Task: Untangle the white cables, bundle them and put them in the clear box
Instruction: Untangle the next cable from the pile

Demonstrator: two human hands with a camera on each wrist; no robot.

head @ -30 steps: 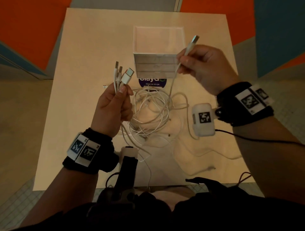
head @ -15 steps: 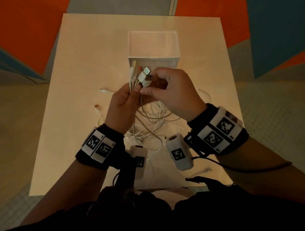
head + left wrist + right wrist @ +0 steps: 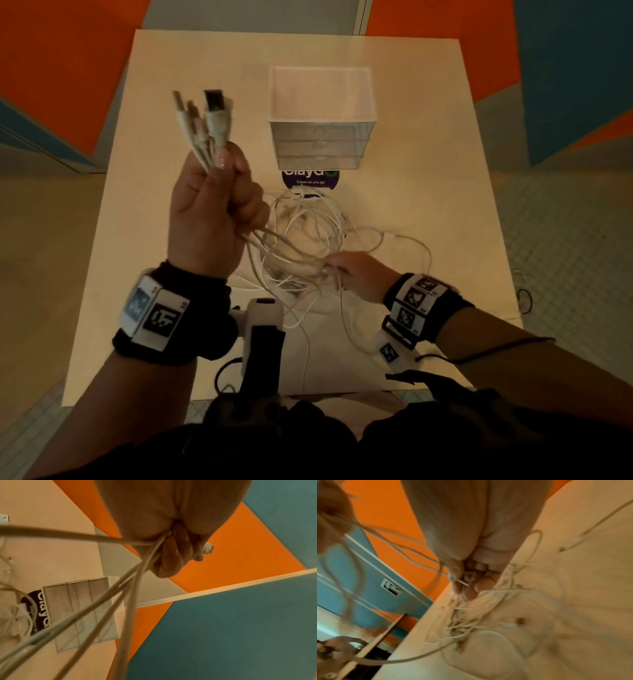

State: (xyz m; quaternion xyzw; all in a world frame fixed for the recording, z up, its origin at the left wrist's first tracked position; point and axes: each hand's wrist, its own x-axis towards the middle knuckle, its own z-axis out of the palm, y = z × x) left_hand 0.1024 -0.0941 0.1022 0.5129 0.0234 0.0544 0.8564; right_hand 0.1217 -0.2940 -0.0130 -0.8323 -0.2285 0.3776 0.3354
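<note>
My left hand is raised above the table and grips a bunch of white cable ends, whose plugs stick up out of the fist. From the fist the cables run down taut to a tangled white heap on the table. My right hand is low at the heap's near right edge, and its fingers pinch several strands there. The clear box stands at the back middle of the table, beyond the heap; I see nothing inside it.
The pale wooden table carries a dark round sticker just in front of the box. A loose cable loop trails to the right of the heap. Orange and blue panels surround the table. A small dark ring lies off the right edge.
My left hand rose and moved left with the plug bunch, which now includes the plug the right hand brought. The right hand let go and dropped to the heap, where it pinches strands.
</note>
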